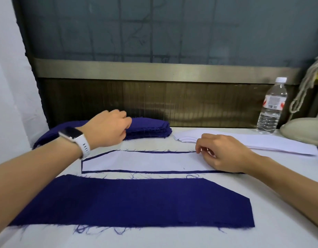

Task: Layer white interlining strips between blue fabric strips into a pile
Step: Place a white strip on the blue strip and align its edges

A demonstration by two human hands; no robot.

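A white cloth-covered table (172,238) fills the lower half of the frame. Across the lower centre lies a single long dark blue fabric strip (133,203), flat, with frayed threads along its edges and its right end cut at a slant. Just above it, at mid-frame, sits the layered pile: a white interlining strip (145,161) lying flat on a blue strip of the same shape, of which only a thin dark border shows all round. At the upper left of the table is a thick stack of folded blue fabric strips (149,128), and to the right of it a low stack of white interlining strips (262,142) running toward the right edge. The left hand (106,129) is at the near edge of the blue stack with its fingers curled into the layers; whether they grasp a strip cannot be told. The right hand (224,154) rests on the right end of the layered pile, thumb and forefinger pinching the white interlining strip at its upper edge. A clear plastic water bottle (271,108) stands upright at the upper right. A white smartwatch (72,136) is on the left wrist.
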